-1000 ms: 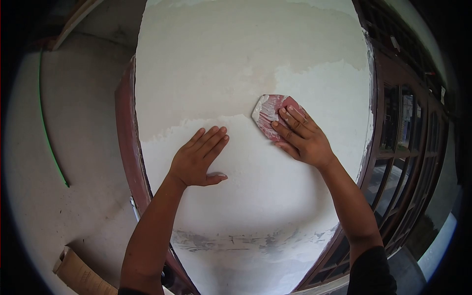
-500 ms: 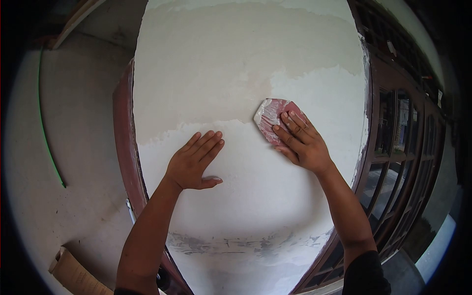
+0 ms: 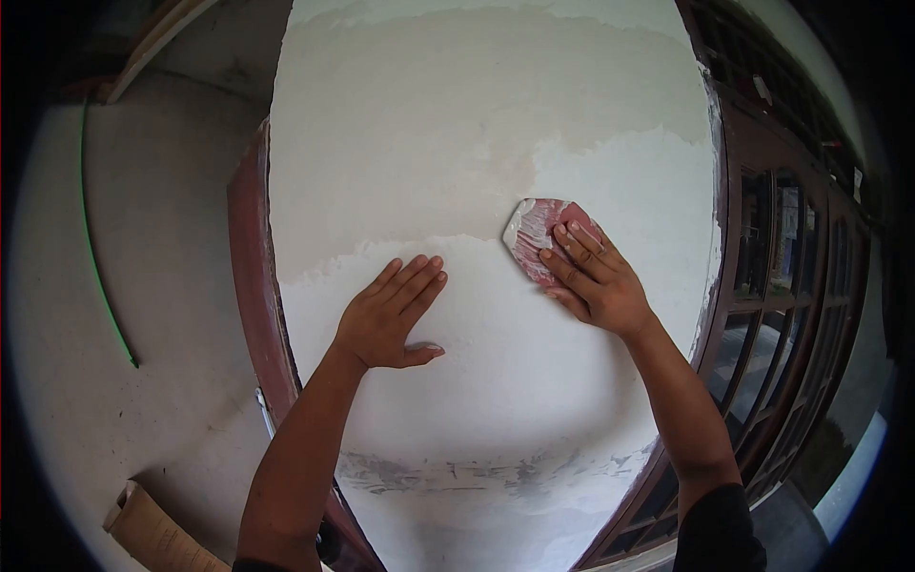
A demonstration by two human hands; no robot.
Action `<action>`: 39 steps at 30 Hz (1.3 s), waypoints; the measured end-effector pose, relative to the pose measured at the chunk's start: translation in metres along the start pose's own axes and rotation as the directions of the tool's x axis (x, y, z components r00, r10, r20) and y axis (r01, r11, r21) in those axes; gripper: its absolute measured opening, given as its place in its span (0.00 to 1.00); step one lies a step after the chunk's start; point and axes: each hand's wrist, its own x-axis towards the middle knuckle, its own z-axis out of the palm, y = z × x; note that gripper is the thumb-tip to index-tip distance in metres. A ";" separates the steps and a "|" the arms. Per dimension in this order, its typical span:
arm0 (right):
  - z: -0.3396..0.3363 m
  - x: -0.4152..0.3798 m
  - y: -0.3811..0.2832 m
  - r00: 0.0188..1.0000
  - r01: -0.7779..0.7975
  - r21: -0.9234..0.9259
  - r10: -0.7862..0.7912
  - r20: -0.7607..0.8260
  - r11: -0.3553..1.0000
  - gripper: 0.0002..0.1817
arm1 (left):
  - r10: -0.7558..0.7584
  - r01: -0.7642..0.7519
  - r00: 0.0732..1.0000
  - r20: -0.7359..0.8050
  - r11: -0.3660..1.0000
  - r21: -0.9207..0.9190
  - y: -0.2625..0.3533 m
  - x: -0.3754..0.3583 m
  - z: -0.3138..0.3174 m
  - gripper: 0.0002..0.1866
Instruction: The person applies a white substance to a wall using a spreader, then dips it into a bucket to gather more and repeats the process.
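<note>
A wall panel (image 3: 429, 410) fills the middle of the view, whiter below and greyish across much of its upper part. My left hand (image 3: 393, 315) lies flat on the white part with its fingers apart and nothing in it. To the right, my right hand (image 3: 596, 281) holds a red, white-smeared pad (image 3: 538, 229) against the wall, fingers pressed over its right side. The pad's left edge is caked with white paste and lies near the border between the grey and white areas.
A dark red frame (image 3: 253, 276) edges the panel on the left. Brown paned doors (image 3: 762, 305) stand at the right. A green strip (image 3: 93, 253) runs down the left surface. At the lower left is a cardboard box (image 3: 162, 534).
The whole view has shifted slightly, so the wall and both hands appear a little further right. The hands and the pad keep nearly the same places on the wall.
</note>
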 end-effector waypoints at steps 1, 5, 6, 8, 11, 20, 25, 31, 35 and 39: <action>-0.001 0.006 -0.003 1.000 0.005 0.020 -0.005 -0.023 1.000 0.25 | -0.003 0.003 1.000 -0.002 1.000 0.002 0.000 0.001 0.000 0.50; 0.011 0.037 -0.019 0.999 0.019 0.057 -0.017 -0.028 0.998 0.24 | 0.004 -0.004 1.000 -0.012 1.000 -0.008 -0.001 0.000 0.000 0.50; 0.014 0.037 -0.018 1.000 0.012 0.054 -0.010 -0.025 0.998 0.24 | 0.010 -0.010 1.000 -0.010 1.000 -0.013 0.000 0.001 0.000 0.50; 0.024 0.034 -0.018 1.000 0.012 0.032 -0.012 -0.021 0.999 0.24 | 0.004 -0.004 1.000 -0.005 1.000 -0.007 0.000 0.001 -0.002 0.50; 0.012 0.009 -0.010 0.999 -0.031 0.011 0.030 0.018 0.999 0.25 | 0.003 -0.003 1.000 -0.016 1.000 -0.018 0.000 0.001 -0.001 0.50; 0.013 0.037 -0.029 1.000 -0.025 0.049 0.025 -0.004 0.998 0.25 | 0.001 -0.001 1.000 -0.004 0.999 -0.038 -0.002 0.001 -0.002 0.46; 0.016 0.019 -0.030 0.998 -0.039 0.000 0.039 0.043 0.999 0.25 | 0.021 -0.021 1.000 -0.011 0.999 -0.046 -0.002 0.001 0.000 0.48; -0.001 -0.006 -0.026 0.997 -0.056 -0.060 0.058 0.042 0.997 0.27 | 0.025 -0.026 0.999 -0.032 1.000 -0.016 -0.003 -0.001 0.002 0.47; 0.007 0.030 -0.039 0.999 -0.047 0.002 0.047 -0.009 0.999 0.26 | 0.031 -0.032 0.999 -0.033 0.999 -0.018 -0.003 0.000 0.002 0.49; 0.017 0.051 -0.045 1.000 0.003 0.010 -0.003 -0.012 1.000 0.25 | 0.031 -0.032 0.999 -0.031 0.999 -0.015 -0.003 0.001 0.001 0.49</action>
